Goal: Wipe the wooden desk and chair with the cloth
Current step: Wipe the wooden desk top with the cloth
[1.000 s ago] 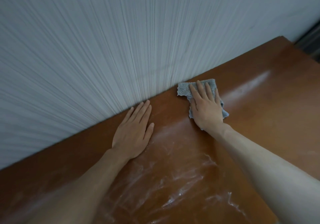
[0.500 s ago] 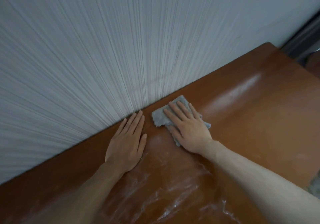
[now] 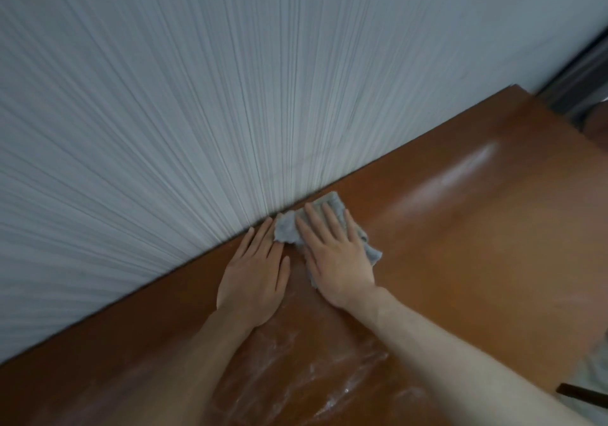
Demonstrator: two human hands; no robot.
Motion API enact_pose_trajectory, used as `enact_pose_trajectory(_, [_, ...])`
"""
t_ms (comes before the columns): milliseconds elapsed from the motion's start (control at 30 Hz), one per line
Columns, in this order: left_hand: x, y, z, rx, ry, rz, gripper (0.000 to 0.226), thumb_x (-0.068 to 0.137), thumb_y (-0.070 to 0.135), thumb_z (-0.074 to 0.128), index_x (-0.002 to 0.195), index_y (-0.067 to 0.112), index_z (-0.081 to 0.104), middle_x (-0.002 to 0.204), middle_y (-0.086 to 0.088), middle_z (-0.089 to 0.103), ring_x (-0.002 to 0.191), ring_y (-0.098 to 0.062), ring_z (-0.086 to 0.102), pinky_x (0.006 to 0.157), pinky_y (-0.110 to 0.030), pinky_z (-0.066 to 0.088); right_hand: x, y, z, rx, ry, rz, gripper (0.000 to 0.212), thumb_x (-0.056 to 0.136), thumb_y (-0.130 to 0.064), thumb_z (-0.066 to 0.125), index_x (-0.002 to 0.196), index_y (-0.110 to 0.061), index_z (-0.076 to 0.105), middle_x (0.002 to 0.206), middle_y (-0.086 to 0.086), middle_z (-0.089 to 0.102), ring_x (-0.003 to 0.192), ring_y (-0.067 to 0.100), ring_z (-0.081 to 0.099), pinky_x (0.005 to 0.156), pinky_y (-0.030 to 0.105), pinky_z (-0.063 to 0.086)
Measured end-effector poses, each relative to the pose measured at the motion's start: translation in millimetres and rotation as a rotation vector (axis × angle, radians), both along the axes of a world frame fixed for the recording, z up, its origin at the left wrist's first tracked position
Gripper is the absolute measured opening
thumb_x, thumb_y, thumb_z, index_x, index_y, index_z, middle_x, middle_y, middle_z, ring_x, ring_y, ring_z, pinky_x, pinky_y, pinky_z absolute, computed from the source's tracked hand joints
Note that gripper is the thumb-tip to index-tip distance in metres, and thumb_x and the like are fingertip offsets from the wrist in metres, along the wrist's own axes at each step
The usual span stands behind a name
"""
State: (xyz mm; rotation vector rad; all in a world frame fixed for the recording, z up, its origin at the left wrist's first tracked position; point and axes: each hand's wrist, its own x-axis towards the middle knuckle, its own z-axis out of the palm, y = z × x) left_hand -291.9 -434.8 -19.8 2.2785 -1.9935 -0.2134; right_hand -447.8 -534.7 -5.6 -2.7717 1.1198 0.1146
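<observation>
Cloth (image 3: 324,225), pressed under the flat right hand (image 3: 332,254), works the desk (image 3: 477,244) rear edge; left hand (image 3: 253,281) rests flat, streaks near the front edge and the unseen chair remain.

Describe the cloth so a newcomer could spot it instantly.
Start at the brown desk, at its back edge against the ribbed white wall. The cloth lies there under the flat right hand, touching the left hand. It is the only grey, fuzzy, crumpled thing there.
</observation>
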Motion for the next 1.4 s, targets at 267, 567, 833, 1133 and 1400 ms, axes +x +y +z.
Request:
enact_pose_trajectory(267, [3,1,-4,0.004,-0.004,-0.017,0.059,0.109,0.035,0.015,0.163,0.013,0.019,0.171,-0.002,0.017,0.159,-0.015,0.014,0.129,-0.039,0.016,-29,-9,-5,0.043,-0.038,0.109,0.062,0.107,-0.058,0.024,0.162,-0.032,0.018,0.171,-0.006,0.012,0.159,0.021,0.004,0.128,0.05,0.001])
enact_pose_trajectory(567, [1,2,-4,0.022,-0.005,0.005,0.062,0.11,0.042,0.007,0.164,0.012,0.016,0.173,0.002,0.01,0.159,-0.011,0.006,0.13,-0.037,0.01,-101,-106,-5,-0.013,-0.012,-0.199,0.061,0.107,-0.056,0.014,0.163,-0.031,0.013,0.171,-0.003,0.01,0.158,0.021,0.0,0.128,0.048,-0.003])
enact_pose_trajectory(833, [1,1,-2,0.026,-0.033,0.013,0.062,0.109,0.04,0.011,0.163,0.011,0.02,0.172,0.001,0.012,0.159,-0.011,0.009,0.13,-0.038,0.012,-52,-40,-2,0.004,-0.031,-0.069,0.06,0.108,-0.047,0.02,0.163,-0.026,0.016,0.171,0.001,0.01,0.158,0.028,0.003,0.127,0.054,0.001])
enact_pose_trajectory(1133, [0,-1,2,0.032,-0.034,-0.002,0.062,0.108,0.038,0.016,0.162,0.008,0.023,0.172,-0.002,0.015,0.159,-0.013,0.011,0.13,-0.039,0.014,-47,-5,-5,0.015,-0.063,0.048,0.057,0.109,-0.048,0.022,0.163,-0.029,0.019,0.171,-0.002,0.014,0.159,0.023,0.005,0.127,0.053,0.005])
enact_pose_trajectory(1400, [-1,0,8,0.044,-0.008,0.001,0.064,0.107,0.039,0.014,0.163,0.009,0.021,0.172,-0.002,0.014,0.159,-0.015,0.011,0.13,-0.039,0.011,-53,-47,2,0.023,-0.04,-0.133,0.059,0.108,-0.049,0.022,0.163,-0.029,0.017,0.171,-0.001,0.013,0.158,0.024,0.006,0.128,0.051,0.0])
